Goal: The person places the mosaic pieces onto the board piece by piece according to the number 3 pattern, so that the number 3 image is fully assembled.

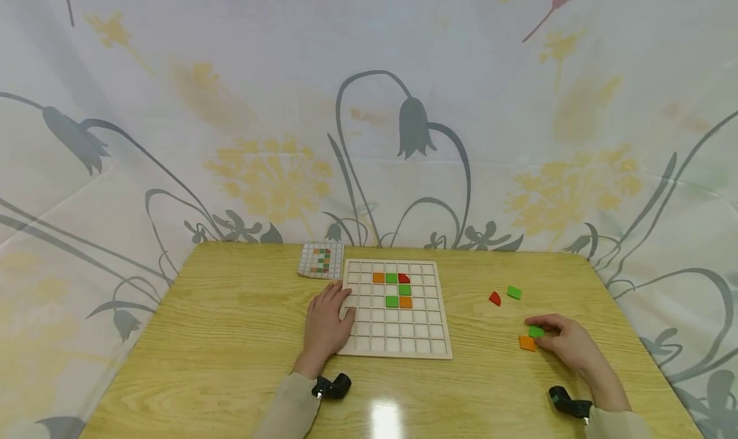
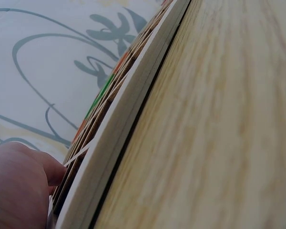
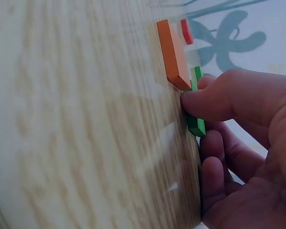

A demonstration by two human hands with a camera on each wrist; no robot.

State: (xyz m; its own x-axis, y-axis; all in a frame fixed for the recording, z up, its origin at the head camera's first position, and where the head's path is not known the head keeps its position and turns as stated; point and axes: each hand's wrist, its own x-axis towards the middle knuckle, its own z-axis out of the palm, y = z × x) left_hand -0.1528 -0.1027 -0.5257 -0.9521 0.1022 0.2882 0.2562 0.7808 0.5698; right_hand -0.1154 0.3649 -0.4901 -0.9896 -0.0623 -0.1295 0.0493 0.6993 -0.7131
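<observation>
A pale wooden grid board (image 1: 421, 347) lies in the middle of the table. Across its upper part are an orange tile (image 1: 378, 277), a green tile (image 1: 391, 278) and a red rounded tile (image 1: 403, 278), with more green and orange squares below. My left hand (image 1: 327, 323) rests at the board's left edge, fingers and thumb extended onto it. Off to the right, my right hand (image 1: 567, 343) pinches a green square tile (image 3: 196, 125) between thumb and fingers, low at the tabletop. A loose orange tile (image 1: 527, 343) lies right beside that green one.
Farther back on the right lie a red quarter-round tile (image 1: 494, 298) and another green tile (image 1: 514, 292). A card (image 1: 305, 263) printed with a coloured grid pattern sits at the board's upper left. Behind the wooden table (image 1: 219, 336) hangs a flower-patterned curtain (image 1: 369, 189).
</observation>
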